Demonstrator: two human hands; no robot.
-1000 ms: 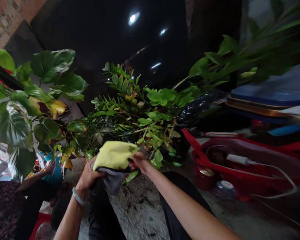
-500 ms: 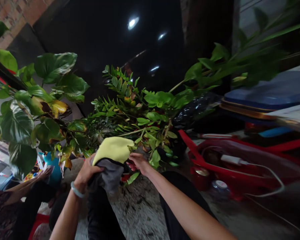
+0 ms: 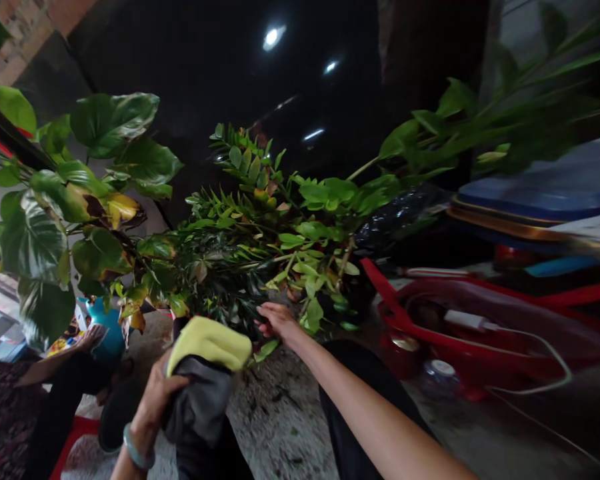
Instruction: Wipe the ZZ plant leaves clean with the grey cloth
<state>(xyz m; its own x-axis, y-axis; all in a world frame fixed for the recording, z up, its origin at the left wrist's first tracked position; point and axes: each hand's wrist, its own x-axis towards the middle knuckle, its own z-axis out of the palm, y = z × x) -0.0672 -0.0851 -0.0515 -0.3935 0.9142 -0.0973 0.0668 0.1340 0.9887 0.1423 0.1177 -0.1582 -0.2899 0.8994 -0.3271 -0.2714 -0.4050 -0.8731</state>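
A yellow and grey cloth [image 3: 207, 347] hangs from my left hand [image 3: 161, 385], whose thumb presses on its grey side. A pale bangle circles that wrist. To the right of the cloth, my right hand [image 3: 276, 321] has its fingers curled together at the lower edge of the green plant [image 3: 310, 253]; what they hold, if anything, is too small to make out. Leafy stems spread just above and beside this hand.
Broad-leaved foliage [image 3: 35, 233] fills the left side. Below it are another person's arm [image 3: 63, 363] and a turquoise vase [image 3: 107, 333]. On the right stand a red basket [image 3: 485, 353] with a white cable and a jar [image 3: 439, 377].
My left hand and the cloth have moved down and left, away from the plant and my right hand. My right hand has stayed nearly in place.
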